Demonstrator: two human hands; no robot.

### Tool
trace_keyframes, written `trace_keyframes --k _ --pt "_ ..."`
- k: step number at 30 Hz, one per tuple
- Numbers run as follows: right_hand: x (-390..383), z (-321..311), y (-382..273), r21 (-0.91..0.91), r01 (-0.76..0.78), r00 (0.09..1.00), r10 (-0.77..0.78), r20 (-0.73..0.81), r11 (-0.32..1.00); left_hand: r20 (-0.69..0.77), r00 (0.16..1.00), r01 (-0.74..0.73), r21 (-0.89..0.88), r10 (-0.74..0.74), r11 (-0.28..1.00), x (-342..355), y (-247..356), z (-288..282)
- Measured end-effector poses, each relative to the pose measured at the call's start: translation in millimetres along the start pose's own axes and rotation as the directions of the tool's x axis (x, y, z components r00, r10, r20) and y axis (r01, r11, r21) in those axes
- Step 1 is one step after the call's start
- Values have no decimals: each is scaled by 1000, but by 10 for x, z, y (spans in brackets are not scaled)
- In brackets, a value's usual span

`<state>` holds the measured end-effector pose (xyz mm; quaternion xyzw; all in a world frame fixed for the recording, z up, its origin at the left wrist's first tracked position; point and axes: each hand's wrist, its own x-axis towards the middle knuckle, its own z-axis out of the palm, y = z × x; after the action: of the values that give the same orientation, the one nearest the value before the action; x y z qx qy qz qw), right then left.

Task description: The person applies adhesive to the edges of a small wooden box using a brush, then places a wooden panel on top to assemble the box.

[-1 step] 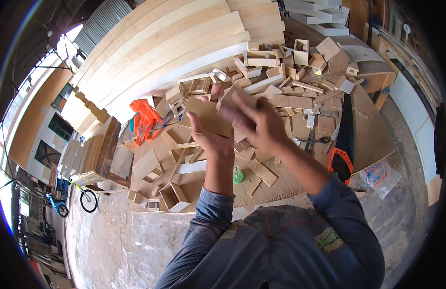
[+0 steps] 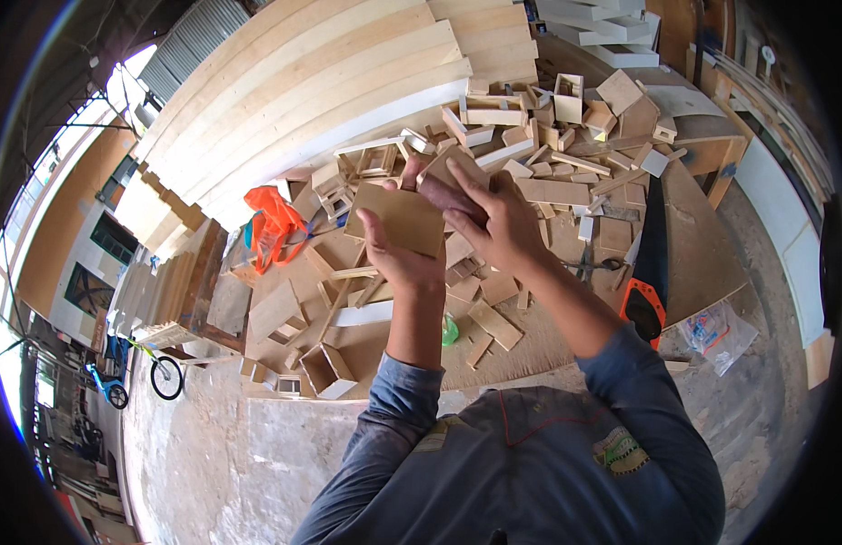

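Note:
My left hand (image 2: 410,270) grips a flat, squarish brown wooden board (image 2: 399,219) from below, its thumb along the near left edge and fingertips showing beyond the far edge. In my right hand (image 2: 514,229) is a sanding block (image 2: 452,197) with a dark reddish-brown, sandpaper-like wrap. The block is at the board's right edge; I cannot tell whether they touch. Both hands are above the worktable (image 2: 412,368). Beneath and beyond them lie many small wooden offcuts and box-like pieces, partly hidden by the hands.
An orange plastic bag (image 2: 274,222) lies at the table's left. To the right are a handsaw with an orange handle (image 2: 642,312) and dark scissors (image 2: 607,264). A green round item (image 2: 449,331) sits near the front. Long stacked planks (image 2: 321,91) rise behind; a clear plastic bag (image 2: 722,334) hangs beside the right edge.
My right hand, blurred by motion before, is now sharper and slightly farther right with the sanding block. The board in my left hand has shifted a little to the right.

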<state>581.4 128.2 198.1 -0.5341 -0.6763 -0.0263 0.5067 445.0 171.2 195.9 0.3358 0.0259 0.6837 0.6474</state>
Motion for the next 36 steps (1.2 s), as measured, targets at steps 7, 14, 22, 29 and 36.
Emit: trace_keyframes --k 7,14,22,29,36 --pt "28 53 63 44 -14 1000 14 -11 999 -21 999 25 -30 -26 999 2 30 3" --pt "-144 10 -8 52 -23 988 14 151 998 -10 1000 -3 21 3 1000 -52 -22 -53" --pt "-325 161 457 -80 -69 997 72 34 994 -57 997 52 -7 -52 999 -145 28 -170" --pt "-1335 360 1532 -447 -145 946 256 200 883 64 992 119 -120 -112 986 -262 196 -257" --pt "-1669 508 1765 -533 -133 940 277 200 835 52 982 186 -239 -179 953 -422 145 -256"
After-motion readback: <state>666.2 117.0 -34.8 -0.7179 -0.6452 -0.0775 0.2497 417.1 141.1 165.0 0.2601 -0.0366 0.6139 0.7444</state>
